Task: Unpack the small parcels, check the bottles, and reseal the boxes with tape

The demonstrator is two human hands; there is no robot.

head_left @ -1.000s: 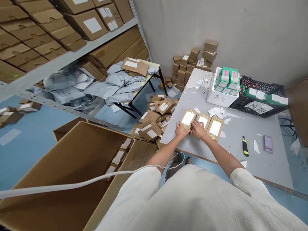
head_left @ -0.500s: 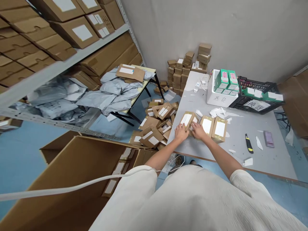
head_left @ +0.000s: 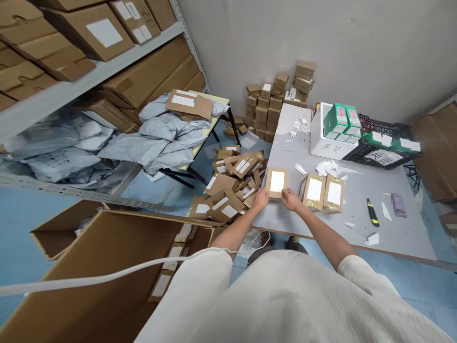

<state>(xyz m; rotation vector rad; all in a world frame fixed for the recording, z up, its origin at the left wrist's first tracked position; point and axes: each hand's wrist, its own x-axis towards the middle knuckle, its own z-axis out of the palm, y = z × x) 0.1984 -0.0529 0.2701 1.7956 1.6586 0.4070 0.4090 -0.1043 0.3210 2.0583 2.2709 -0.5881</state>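
Note:
A small brown box (head_left: 271, 189) with a white label on top is at the left end of the grey table (head_left: 353, 238). My left hand (head_left: 262, 197) grips its left side near the front corner. On the front right corner my right hand (head_left: 291, 199) is closed, its thumb by the label. Just to the right stand two more labelled boxes, one (head_left: 314, 190) beside the other (head_left: 333, 193), with shiny tape along their edges.
Behind are a white bin (head_left: 330, 148) of green boxes and a black crate (head_left: 382, 158). A yellow-black cutter (head_left: 372, 212) and paper scraps lie right. Cartons (head_left: 228, 183) are heaped on the floor left; a large open carton (head_left: 107, 267) stands nearby, a white cable crossing it.
The box between my hands has turned to sit straighter, and there is now a gap between it and the two taped boxes. My hands have moved to its front corners.

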